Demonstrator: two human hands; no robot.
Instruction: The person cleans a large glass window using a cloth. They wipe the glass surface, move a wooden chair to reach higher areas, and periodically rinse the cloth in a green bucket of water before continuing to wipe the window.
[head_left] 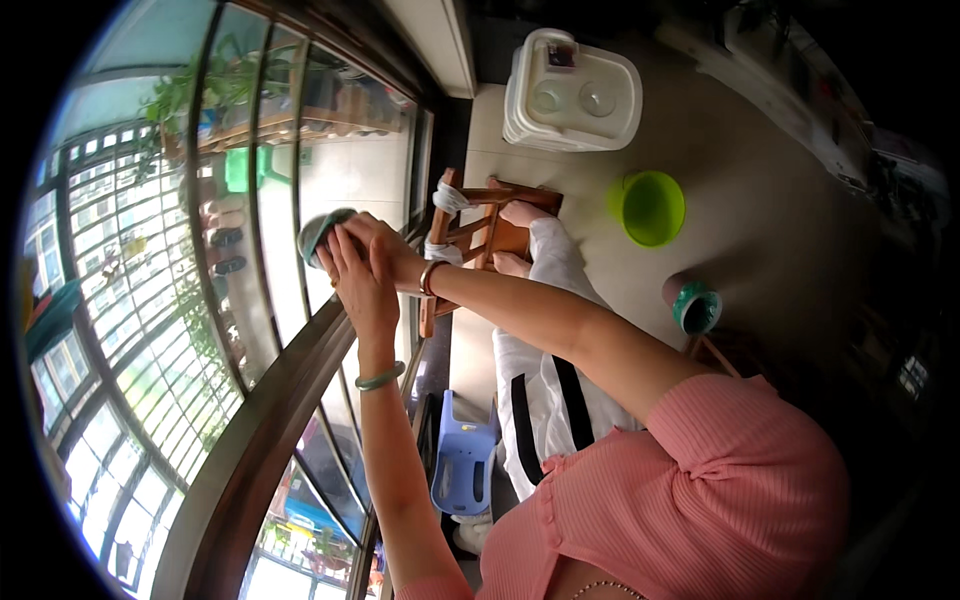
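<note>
My left hand (pixel 362 290), with a green bangle at its wrist, and my right hand (pixel 385 245), with a reddish-brown bracelet, come together at the window glass (pixel 355 180). Between their fingers and the pane is a rounded green-grey pad (pixel 326 232), perhaps a folded cloth or a sponge. Both hands grip it, and they partly overlap, so some fingers are hidden. A dark window frame bar (pixel 290 385) runs just below my wrists. My bare feet (pixel 520 213) stand on a wooden chair or stool (pixel 515 240) with white cloth tied on its bars.
A blue plastic stool (pixel 463 465) stands by the window wall. On the tiled floor are a lime-green bucket (pixel 652 208), a white lidded bin (pixel 590 125) and a green-rimmed container (pixel 697 308). Through the glass show a barred balcony (pixel 130 270), plants and shoes.
</note>
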